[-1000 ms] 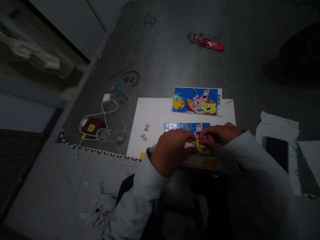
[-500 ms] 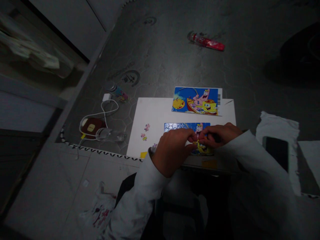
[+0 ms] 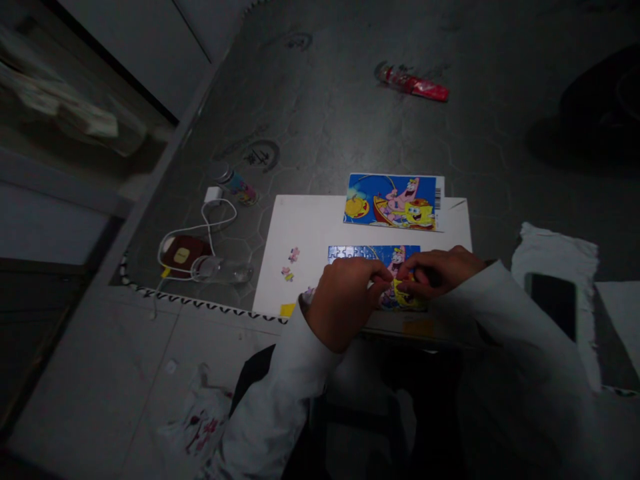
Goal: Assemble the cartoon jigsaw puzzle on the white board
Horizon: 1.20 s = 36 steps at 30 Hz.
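A jigsaw puzzle (image 3: 350,252) with a blue cartoon scene lies on a white board (image 3: 285,227), largely pieced together. Both hands cover its middle and lower left. My left hand (image 3: 350,293) is closed, thumb and forefinger tips close together over the puzzle; whatever they grip is hidden. Touching or almost touching them are the pinched fingertips of my right hand (image 3: 440,272), with a small orange-yellow bit showing beside them that I cannot make out. Loose puzzle pieces (image 3: 294,254) lie on the board to the left. Beyond the puzzle rests a picture card (image 3: 390,202) showing the same scene.
Left of the board are a clear bottle (image 3: 225,271), a brown box-shaped item (image 3: 184,256), a white charger (image 3: 213,195) with its cable, and a colourful tube (image 3: 240,187). A red package (image 3: 420,86) lies far back. On the right, a phone (image 3: 553,303) rests on white material (image 3: 555,250).
My left thumb and forefinger have drawn closer together at the puzzle. The right fingers have shifted slightly, uncovering an orange-yellow bit. Other things stay in place.
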{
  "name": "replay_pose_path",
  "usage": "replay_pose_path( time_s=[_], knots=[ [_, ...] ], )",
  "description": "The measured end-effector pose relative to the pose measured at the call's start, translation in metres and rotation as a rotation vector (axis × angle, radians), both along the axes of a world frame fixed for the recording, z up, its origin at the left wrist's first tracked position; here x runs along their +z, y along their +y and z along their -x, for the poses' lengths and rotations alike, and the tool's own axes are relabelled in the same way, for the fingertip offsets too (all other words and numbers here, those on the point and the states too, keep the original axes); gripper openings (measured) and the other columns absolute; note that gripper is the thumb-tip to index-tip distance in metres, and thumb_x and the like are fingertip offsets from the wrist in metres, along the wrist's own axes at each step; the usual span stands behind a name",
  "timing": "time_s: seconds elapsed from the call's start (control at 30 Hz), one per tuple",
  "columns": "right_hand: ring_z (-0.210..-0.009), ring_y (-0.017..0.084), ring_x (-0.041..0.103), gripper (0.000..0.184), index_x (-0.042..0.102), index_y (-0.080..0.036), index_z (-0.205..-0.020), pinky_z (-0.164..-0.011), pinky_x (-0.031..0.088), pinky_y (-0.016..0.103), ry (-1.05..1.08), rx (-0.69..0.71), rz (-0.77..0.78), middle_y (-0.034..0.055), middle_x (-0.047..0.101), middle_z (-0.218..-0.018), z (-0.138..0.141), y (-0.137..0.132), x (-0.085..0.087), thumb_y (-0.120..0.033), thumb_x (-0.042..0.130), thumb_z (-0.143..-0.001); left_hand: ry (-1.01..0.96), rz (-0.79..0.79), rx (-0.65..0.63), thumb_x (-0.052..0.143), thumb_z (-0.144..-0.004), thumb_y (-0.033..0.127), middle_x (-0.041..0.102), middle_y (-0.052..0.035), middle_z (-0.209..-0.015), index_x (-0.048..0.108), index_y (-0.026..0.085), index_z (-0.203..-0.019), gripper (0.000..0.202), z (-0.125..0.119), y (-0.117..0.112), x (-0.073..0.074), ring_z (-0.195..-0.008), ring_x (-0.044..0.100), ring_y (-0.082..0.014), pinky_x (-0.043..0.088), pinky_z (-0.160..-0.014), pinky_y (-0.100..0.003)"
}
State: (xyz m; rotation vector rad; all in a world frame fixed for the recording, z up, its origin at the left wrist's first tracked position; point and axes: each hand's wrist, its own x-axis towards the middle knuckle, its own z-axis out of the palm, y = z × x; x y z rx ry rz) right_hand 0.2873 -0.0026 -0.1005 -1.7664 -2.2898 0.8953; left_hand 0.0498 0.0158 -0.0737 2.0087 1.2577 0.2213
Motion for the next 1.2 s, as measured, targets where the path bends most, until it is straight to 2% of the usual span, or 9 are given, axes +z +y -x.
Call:
replay_pose_path(
  time_s=[0.13,0.33,0.57,0.77,0.9,1.03,1.1,1.2],
  knots=[
    [-0.069,0.020,0.070,0.011,0.083,-0.034,-0.105,-0.073,0.043,0.036,0.019,0.005,-0.010,-0.0050,0.069,-0.069,-0.001,-0.001,0.002,-0.041,0.077,-0.098,0.001,-0.017,-0.015,0.090,-0.098,0.024,0.090,-0.0020,-0.108,0.088,0.025,-0.110,0.012,0.001,-0.002,0.000,-0.103,0.083,-0.0234,0.058,-0.095,-0.037],
    [-0.066,0.020,0.068,0.008,0.082,-0.034,-0.096,-0.074,0.041,0.036,-0.067,-0.023,0.012,-0.0060,0.064,-0.062,0.001,0.003,-0.010,-0.038,0.086,-0.091,-0.013,-0.016,-0.010,0.093,-0.094,0.020,0.089,-0.0022,-0.109,0.086,0.023,-0.108,0.016,0.000,-0.002,-0.001,-0.102,0.081,-0.0227,0.058,-0.094,-0.036],
    [-0.072,0.019,0.072,0.007,0.075,-0.031,-0.090,-0.078,0.039,0.035,0.026,0.091,0.027,-0.0081,0.069,-0.069,0.006,-0.003,0.005,-0.026,0.080,-0.088,0.078,0.035,0.009,0.082,-0.102,0.019,0.089,-0.0034,-0.111,0.087,0.023,-0.107,0.008,-0.006,0.000,0.007,-0.105,0.081,-0.0246,0.058,-0.094,-0.038],
    [-0.072,0.018,0.071,0.014,0.065,-0.027,-0.081,-0.076,0.037,0.034,0.019,0.084,0.049,-0.0081,0.072,-0.071,0.011,-0.003,0.008,-0.024,0.078,-0.085,0.113,0.028,0.014,0.078,-0.103,0.019,0.089,-0.0040,-0.110,0.085,0.023,-0.107,0.009,-0.007,-0.002,0.011,-0.104,0.081,-0.0250,0.058,-0.092,-0.038],
    [-0.069,0.017,0.070,0.012,0.065,-0.028,-0.082,-0.075,0.039,0.035,0.032,0.064,0.076,-0.0079,0.074,-0.072,0.010,-0.002,0.008,-0.026,0.076,-0.086,0.079,-0.002,0.008,0.077,-0.103,0.018,0.089,-0.0030,-0.110,0.084,0.023,-0.106,0.009,-0.005,-0.003,0.013,-0.105,0.081,-0.0243,0.057,-0.091,-0.037],
    [-0.070,0.017,0.071,0.010,0.066,-0.028,-0.085,-0.075,0.040,0.034,0.044,0.056,0.083,-0.0081,0.075,-0.073,0.010,-0.003,0.008,-0.026,0.076,-0.087,0.081,0.045,-0.011,0.076,-0.104,0.018,0.089,-0.0013,-0.106,0.084,0.024,-0.110,0.011,-0.005,-0.002,0.014,-0.101,0.082,-0.0235,0.058,-0.089,-0.036],
    [-0.070,0.017,0.071,0.011,0.066,-0.027,-0.086,-0.075,0.039,0.034,0.042,0.052,0.086,-0.0085,0.075,-0.073,0.010,-0.003,0.007,-0.025,0.077,-0.087,0.058,0.043,-0.022,0.074,-0.105,0.017,0.089,-0.0013,-0.107,0.083,0.024,-0.117,0.016,-0.003,-0.001,0.013,-0.100,0.083,-0.0226,0.059,-0.092,-0.036],
    [-0.069,0.017,0.071,0.015,0.066,-0.028,-0.085,-0.075,0.040,0.034,0.029,0.036,0.082,-0.0096,0.074,-0.071,0.012,-0.003,0.007,-0.024,0.080,-0.085,0.004,-0.010,-0.044,0.070,-0.108,0.016,0.089,-0.0043,-0.118,0.084,0.024,-0.123,0.022,0.002,0.002,0.012,-0.109,0.083,-0.0236,0.061,-0.102,-0.038]
  ],
)
